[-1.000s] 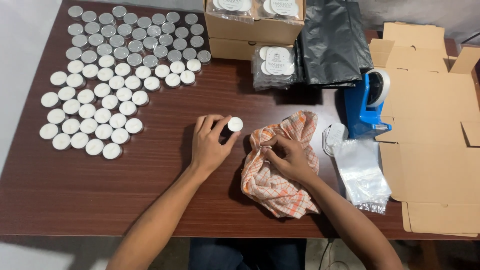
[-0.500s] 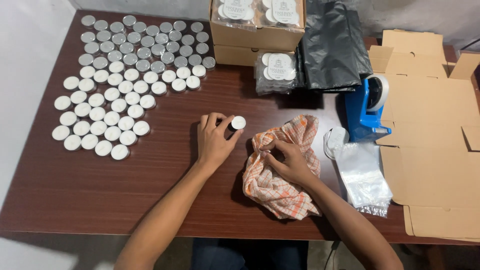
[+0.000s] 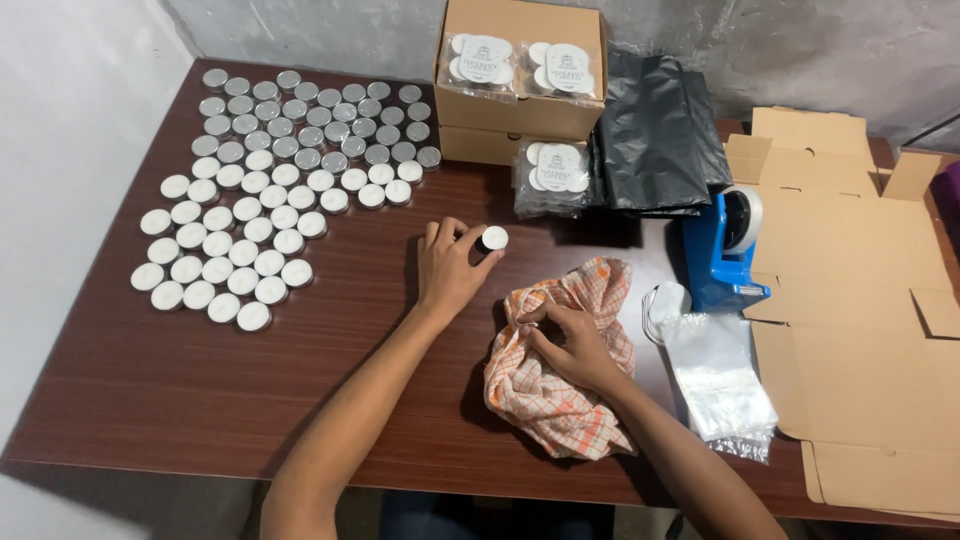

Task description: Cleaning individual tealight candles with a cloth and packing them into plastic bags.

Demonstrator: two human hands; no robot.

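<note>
Two hands are at work in your head view, both low on the dark wood-grain table [image 3: 150, 400]. Your left hand [image 3: 447, 268] lies palm down, wrist straight, fingers curled together and clamped on one tealight [image 3: 493, 238], a small round white candle in a metal cup, held at the fingertips just above the cloth. Your right hand [image 3: 572, 340] rests on the cloth [image 3: 560, 400], fingers bent and pressed into its folds, gripping the fabric. That cloth is soft, crumpled, orange-and-white checked, lying just right of the left hand.

Dozens of tealights [image 3: 270, 190] stand in tidy rows at the upper left, well apart from your hands; too many to count surely. The farther rows look silvery, the nearer ones show white wax.

One closed cardboard box [image 3: 520, 120] sits at the top, with two clear packs of tealights [image 3: 520, 65] on its lid and a third pack [image 3: 553, 175] just beside it. One glossy black plastic bag [image 3: 655, 130] lies folded next to the box. One blue tape dispenser [image 3: 725, 245] stands right of the cloth, a stack of clear bags [image 3: 720, 380] below it. Flattened cardboard [image 3: 860, 300] covers the right side.
</note>
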